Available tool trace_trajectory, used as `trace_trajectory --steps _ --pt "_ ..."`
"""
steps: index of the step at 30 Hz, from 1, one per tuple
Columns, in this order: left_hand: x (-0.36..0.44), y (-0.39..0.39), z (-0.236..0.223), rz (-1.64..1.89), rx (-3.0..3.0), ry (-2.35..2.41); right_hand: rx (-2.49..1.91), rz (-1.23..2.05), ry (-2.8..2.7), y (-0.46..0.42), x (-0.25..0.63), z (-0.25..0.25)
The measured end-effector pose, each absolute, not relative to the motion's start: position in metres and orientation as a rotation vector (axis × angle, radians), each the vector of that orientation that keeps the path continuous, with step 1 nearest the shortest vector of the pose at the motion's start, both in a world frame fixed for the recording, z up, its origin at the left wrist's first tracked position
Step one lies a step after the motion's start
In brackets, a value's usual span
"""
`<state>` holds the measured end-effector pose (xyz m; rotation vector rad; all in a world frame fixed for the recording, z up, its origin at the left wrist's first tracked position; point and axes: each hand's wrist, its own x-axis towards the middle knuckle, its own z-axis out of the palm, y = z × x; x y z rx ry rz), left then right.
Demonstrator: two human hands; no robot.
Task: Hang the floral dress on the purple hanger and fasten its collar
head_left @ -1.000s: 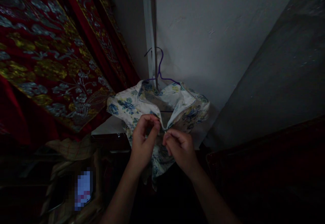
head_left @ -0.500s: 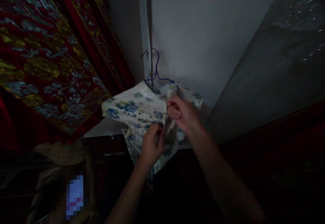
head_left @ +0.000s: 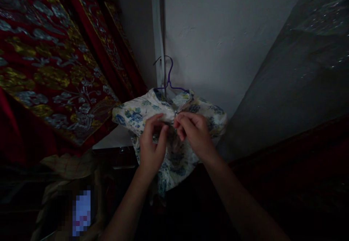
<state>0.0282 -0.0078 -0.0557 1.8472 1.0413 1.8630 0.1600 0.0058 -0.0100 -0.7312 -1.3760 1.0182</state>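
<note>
A white short-sleeved shirt with a blue, green and yellow floral print (head_left: 215, 119) hangs in front of me on a purple hanger (head_left: 169, 76). My right hand (head_left: 195, 133) pinches the front of it just under the neckline, where the two front edges meet. Whatever small fastening may lie in those fingertips is hidden. To the left, my left hand (head_left: 153, 144) is held against or just before the shirt's chest, thumb and fingers apart with nothing between them. Both forearms cover part of the lower front.
The hanger's hook is at a pale vertical strip (head_left: 160, 30) on the white wall (head_left: 218, 19). Red cloth with gold and silver embroidery (head_left: 49, 70) hangs at left. A translucent sheet with glitter (head_left: 300, 66) is at right. A pixelated bright patch (head_left: 81, 208) shows low on the left.
My left hand has let go of the shirt's front edge and moved up and left, its fingers spreading. My right hand has shifted slightly lower and left, pinching where the front edges now meet.
</note>
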Motion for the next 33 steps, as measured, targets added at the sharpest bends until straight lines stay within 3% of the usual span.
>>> trace_trajectory --steps 2,5,12,25,33 --pt "0.023 -0.004 -0.029 1.945 1.924 1.002 -0.734 0.988 -1.446 0.0 0.158 -0.012" --pt "0.016 0.0 -0.001 1.771 2.189 1.01 -0.742 0.941 -1.459 -0.005 0.158 -0.017" --pt "0.013 -0.009 0.005 1.306 2.444 1.035 -0.779 0.859 -1.408 -0.003 0.168 -0.037" --pt "0.036 -0.012 0.005 1.187 2.301 1.287 -0.797 0.818 -1.438 -0.004 0.169 -0.059" --pt "0.051 -0.004 -0.008 1.305 1.583 0.851 -0.777 0.797 -1.419 -0.006 0.173 -0.056"
